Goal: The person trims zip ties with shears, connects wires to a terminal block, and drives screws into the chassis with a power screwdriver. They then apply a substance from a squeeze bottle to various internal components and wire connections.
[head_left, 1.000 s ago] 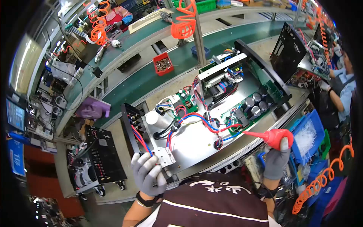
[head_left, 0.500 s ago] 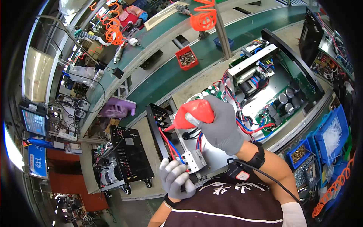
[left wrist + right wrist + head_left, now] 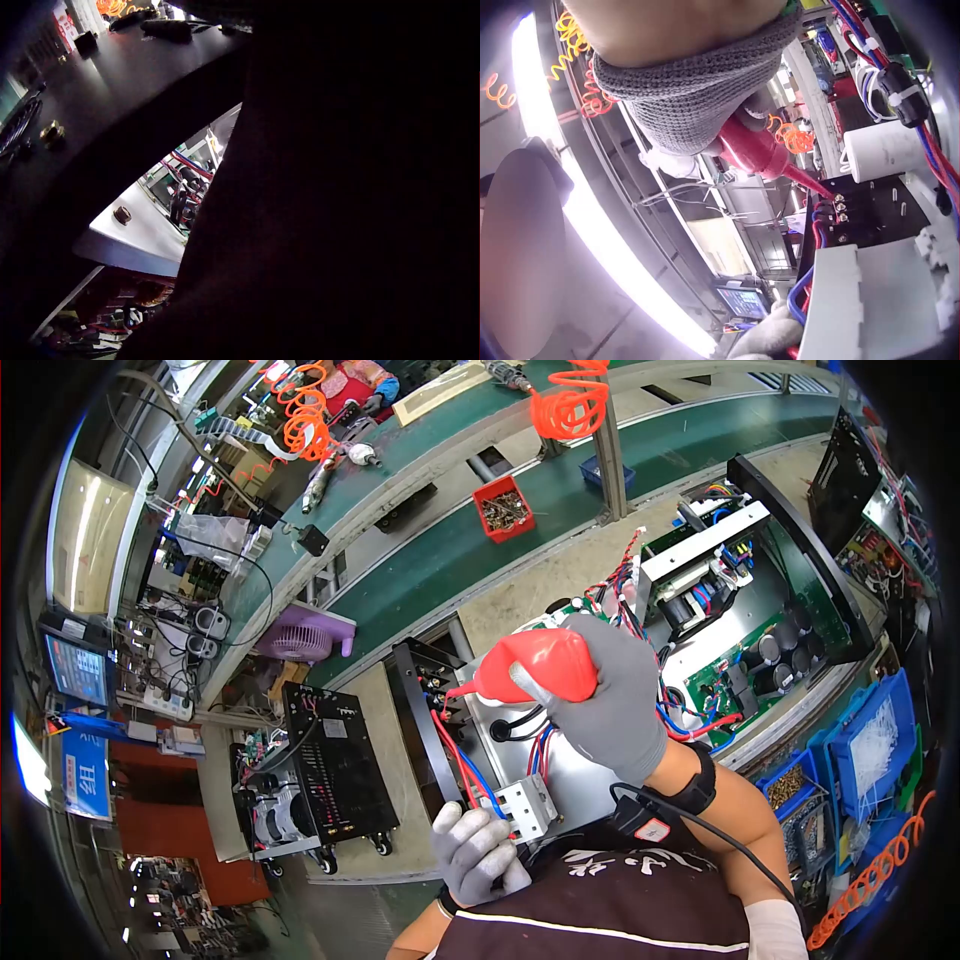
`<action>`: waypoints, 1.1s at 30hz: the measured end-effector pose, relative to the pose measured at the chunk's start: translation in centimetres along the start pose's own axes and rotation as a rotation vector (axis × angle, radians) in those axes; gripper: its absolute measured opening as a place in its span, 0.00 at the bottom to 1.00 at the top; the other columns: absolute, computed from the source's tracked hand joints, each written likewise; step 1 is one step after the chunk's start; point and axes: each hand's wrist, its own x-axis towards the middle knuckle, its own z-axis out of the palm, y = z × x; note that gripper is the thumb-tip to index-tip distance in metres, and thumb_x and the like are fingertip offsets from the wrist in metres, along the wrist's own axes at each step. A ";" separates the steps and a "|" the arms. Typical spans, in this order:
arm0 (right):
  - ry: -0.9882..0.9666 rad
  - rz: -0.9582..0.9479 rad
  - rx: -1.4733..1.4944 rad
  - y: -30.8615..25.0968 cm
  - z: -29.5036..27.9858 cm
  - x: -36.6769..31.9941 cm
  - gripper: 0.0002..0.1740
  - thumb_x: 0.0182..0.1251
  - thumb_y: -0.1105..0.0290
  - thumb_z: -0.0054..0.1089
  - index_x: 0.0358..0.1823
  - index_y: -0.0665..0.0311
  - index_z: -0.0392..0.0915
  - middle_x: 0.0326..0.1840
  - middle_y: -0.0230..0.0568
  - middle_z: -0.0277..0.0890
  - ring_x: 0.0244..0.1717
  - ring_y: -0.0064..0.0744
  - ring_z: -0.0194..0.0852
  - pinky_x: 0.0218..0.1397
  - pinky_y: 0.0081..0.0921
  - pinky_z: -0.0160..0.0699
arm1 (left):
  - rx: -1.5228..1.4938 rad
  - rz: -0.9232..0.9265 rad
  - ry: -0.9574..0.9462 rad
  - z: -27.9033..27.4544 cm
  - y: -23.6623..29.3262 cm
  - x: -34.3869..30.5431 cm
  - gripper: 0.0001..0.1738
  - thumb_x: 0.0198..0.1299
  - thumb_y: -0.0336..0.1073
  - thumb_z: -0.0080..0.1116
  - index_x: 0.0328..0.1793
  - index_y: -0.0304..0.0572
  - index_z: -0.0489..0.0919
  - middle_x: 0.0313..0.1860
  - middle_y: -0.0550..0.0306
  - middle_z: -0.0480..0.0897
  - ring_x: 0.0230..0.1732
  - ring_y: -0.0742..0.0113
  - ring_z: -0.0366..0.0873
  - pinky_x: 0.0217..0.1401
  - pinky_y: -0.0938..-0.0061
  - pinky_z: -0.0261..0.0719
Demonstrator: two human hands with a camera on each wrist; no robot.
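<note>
My gloved right hand (image 3: 625, 700) grips a red squeeze bottle (image 3: 535, 665) with a long thin nozzle. In the right wrist view, the nozzle (image 3: 808, 180) points at a row of screw terminals (image 3: 841, 208) on the black end panel (image 3: 881, 214). Red and blue wires (image 3: 465, 768) run from that panel to a light grey circuit breaker (image 3: 530, 807). My gloved left hand (image 3: 478, 852) holds the breaker at its wired end, fingers curled. Beneath lies the open metal chassis (image 3: 590, 785). The left wrist view is mostly dark.
A white cylinder (image 3: 889, 150) stands inside the chassis beside the panel. Left of it is a black wheeled unit (image 3: 345, 770). A red bin of screws (image 3: 503, 508) sits on the green belt behind. Blue trays (image 3: 870, 745) and an orange coiled hose (image 3: 875, 870) are at the right.
My right hand has brought the red bottle from the right side across to the black panel at the left. The left hand stays at the breaker. The head view has shifted.
</note>
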 end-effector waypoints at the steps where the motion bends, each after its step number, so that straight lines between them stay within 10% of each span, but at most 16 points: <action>1: 0.027 0.010 -0.010 0.1 0.1 0.1 0.16 0.51 0.65 0.73 0.31 0.67 0.75 0.22 0.41 0.72 0.22 0.36 0.72 0.28 0.28 0.70 | 0.001 -0.001 0.004 0.0 0.1 0.0 0.13 0.36 0.20 0.50 0.29 0.45 0.69 0.32 0.56 0.77 0.34 0.58 0.74 0.50 0.52 0.70; 15: -0.021 -0.064 -0.050 0.3 1.1 -0.1 0.17 0.50 0.66 0.74 0.28 0.66 0.72 0.22 0.42 0.71 0.20 0.37 0.70 0.24 0.27 0.68 | 0.004 0.010 -0.007 -0.4 0.1 0.0 0.12 0.37 0.20 0.52 0.29 0.44 0.72 0.34 0.55 0.79 0.37 0.58 0.75 0.56 0.52 0.69; 17: 0.041 -0.027 0.052 0.0 1.7 0.0 0.15 0.41 0.75 0.67 0.27 0.63 0.67 0.21 0.46 0.67 0.21 0.52 0.69 0.24 0.35 0.66 | -0.011 0.003 -0.002 -0.3 0.1 0.0 0.12 0.38 0.20 0.53 0.29 0.44 0.72 0.34 0.55 0.79 0.37 0.58 0.75 0.56 0.52 0.69; 30: -0.007 -0.213 -0.128 -0.3 1.1 0.0 0.15 0.42 0.76 0.67 0.28 0.62 0.68 0.23 0.46 0.68 0.23 0.52 0.69 0.25 0.35 0.68 | -0.014 0.088 -0.031 -0.8 -1.1 -0.2 0.09 0.35 0.28 0.55 0.28 0.46 0.75 0.37 0.55 0.81 0.42 0.56 0.77 0.49 0.57 0.72; 33: 0.180 -0.018 -0.166 -0.2 -1.3 -1.4 0.14 0.48 0.73 0.68 0.32 0.62 0.70 0.26 0.42 0.71 0.23 0.42 0.73 0.25 0.33 0.70 | -0.017 0.229 -0.186 -1.9 -3.0 0.0 0.10 0.44 0.32 0.55 0.35 0.46 0.75 0.36 0.56 0.81 0.40 0.57 0.77 0.43 0.55 0.73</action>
